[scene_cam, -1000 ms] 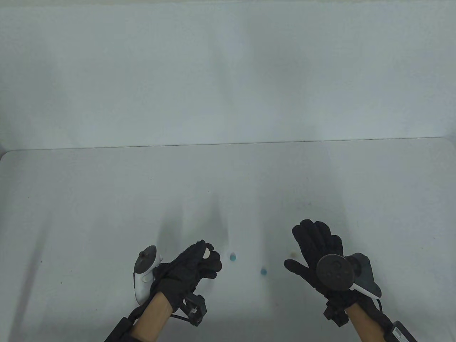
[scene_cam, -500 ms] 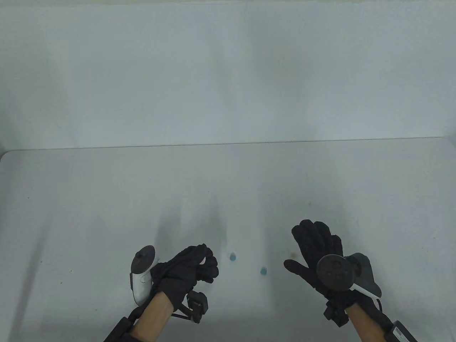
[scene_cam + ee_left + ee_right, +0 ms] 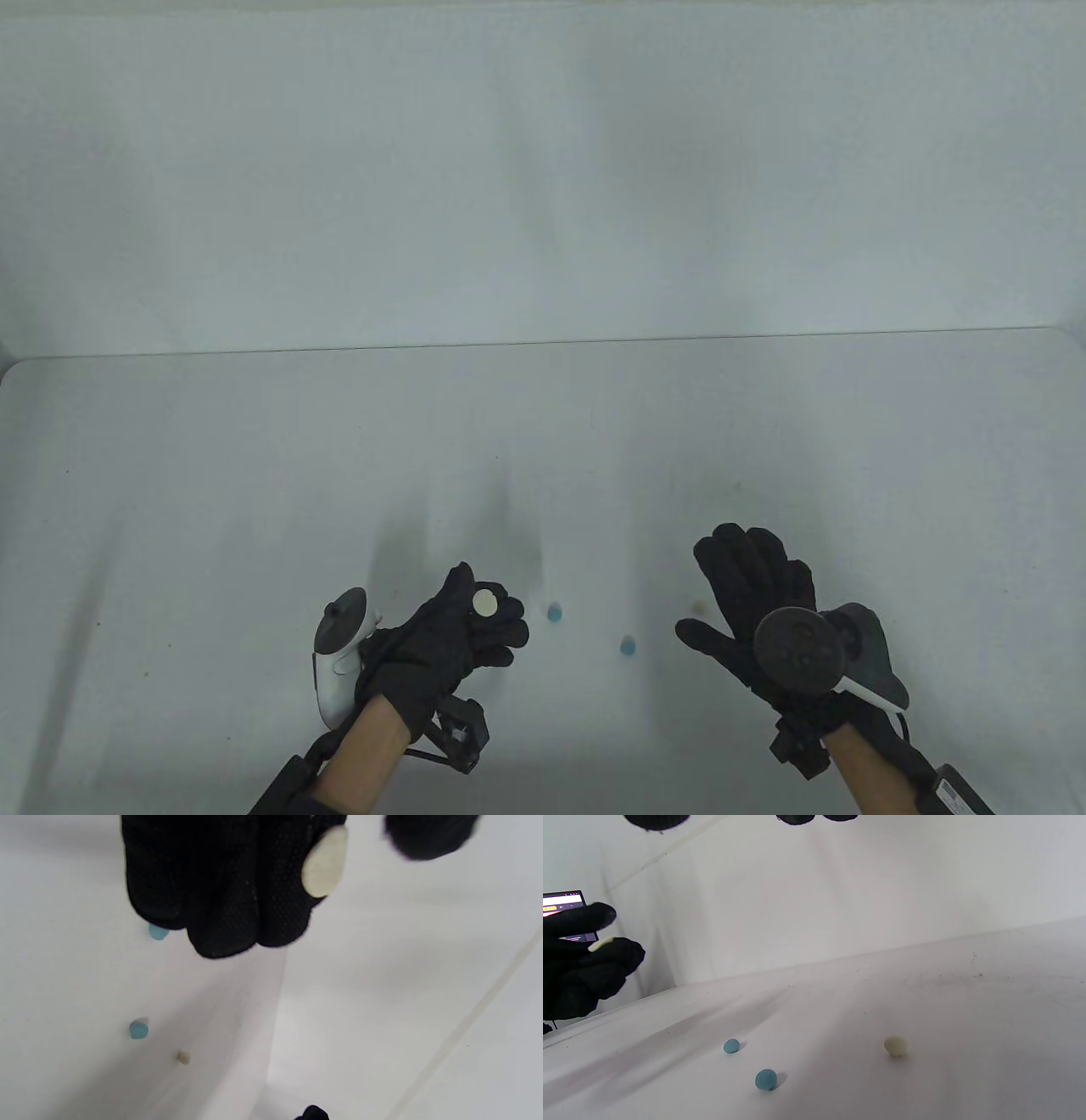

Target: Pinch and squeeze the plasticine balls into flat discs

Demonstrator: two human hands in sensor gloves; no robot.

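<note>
My left hand (image 3: 475,624) hovers just above the table with its fingers curled. A flattened cream plasticine disc (image 3: 485,603) lies on the side of the index finger, and the thumb (image 3: 459,580) is lifted off it. The disc also shows in the left wrist view (image 3: 324,861) and edge-on in the right wrist view (image 3: 602,942). Two small blue balls (image 3: 554,611) (image 3: 628,646) lie on the table between my hands. A cream ball (image 3: 895,1046) lies close to my right hand (image 3: 708,586), which is spread open, empty and palm down.
The white table (image 3: 254,475) ends at a white back wall (image 3: 543,170). A lit screen (image 3: 564,906) shows at the left edge of the right wrist view. The blue balls also show in the wrist views (image 3: 138,1029) (image 3: 766,1079).
My left thumb pressed down on the disc half a second ago and has now lifted, baring the round flat disc. The right hand and the balls have not moved.
</note>
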